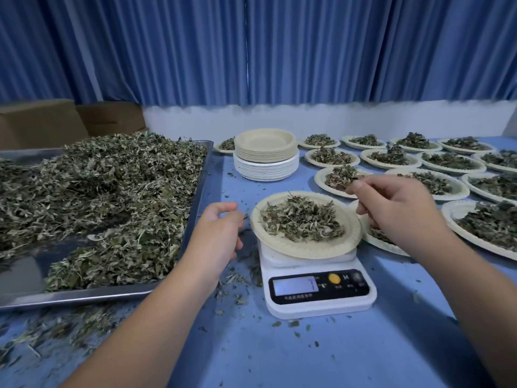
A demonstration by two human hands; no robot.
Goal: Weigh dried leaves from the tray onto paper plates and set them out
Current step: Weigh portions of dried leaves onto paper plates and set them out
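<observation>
while the paper plate [282, 243] of dried leaves [302, 219] sits on the scale [319, 292], head view: right hand [402, 208] pinches a few dried leaves above the plate's far rim; left hand [218, 231], loosely curled and seemingly empty, hangs between tray [84, 297] and plate. step: trimming the portion to weight. next, likely: read the blurred display, then move the plate to the filled plates [391, 159].

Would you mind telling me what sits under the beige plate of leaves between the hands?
A white digital scale carries the beige plate of dried leaves; its display and buttons show in front. The weighing platform is mostly covered by the plate.
</observation>
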